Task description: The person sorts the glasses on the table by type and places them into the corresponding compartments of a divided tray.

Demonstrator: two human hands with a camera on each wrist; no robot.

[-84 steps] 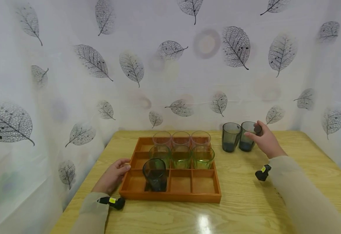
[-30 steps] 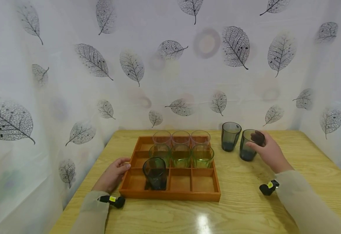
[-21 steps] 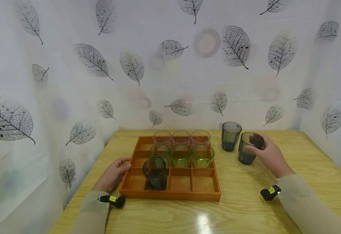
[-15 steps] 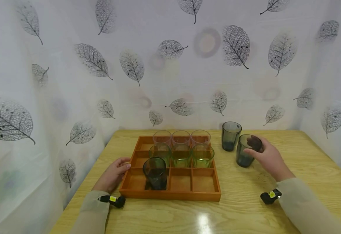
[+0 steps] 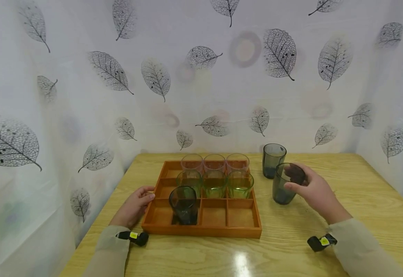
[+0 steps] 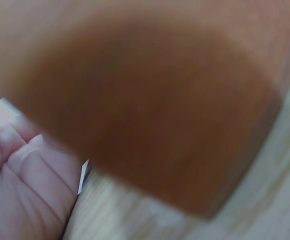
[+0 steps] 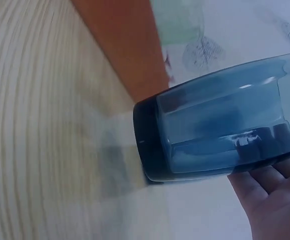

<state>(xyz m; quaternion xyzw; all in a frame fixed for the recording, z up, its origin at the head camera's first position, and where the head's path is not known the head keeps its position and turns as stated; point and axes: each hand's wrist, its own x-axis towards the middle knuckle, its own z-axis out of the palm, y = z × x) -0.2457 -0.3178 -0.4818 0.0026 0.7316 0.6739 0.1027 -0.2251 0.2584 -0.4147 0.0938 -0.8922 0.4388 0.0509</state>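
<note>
My right hand (image 5: 319, 196) holds a smoky grey drinking glass (image 5: 281, 194), fingers and thumb around its upper part. The right wrist view shows the glass (image 7: 220, 125) with its thick dark base close over the table. A second grey glass (image 5: 273, 159) stands just behind it. My left hand (image 5: 134, 207) rests against the left side of a wooden compartment tray (image 5: 201, 231), thumb and fingertips right at the rim. In the left wrist view the tray's side (image 6: 160, 110) is blurred and hides the fingers of the left hand (image 6: 30, 185). Another grey glass (image 5: 183, 206) leans in a front compartment.
Pinkish clear glasses (image 5: 214, 163) fill part of the tray's back row, and green-tinted glasses (image 5: 214, 186) part of the middle row. Two front-right compartments hold no glass. The wooden table (image 5: 194, 257) meets a leaf-print curtain (image 5: 222, 88) at the back.
My right hand has carried the grey glass away from beside the other one, towards me and a little left towards the tray. The left hand and the tray have stayed put.
</note>
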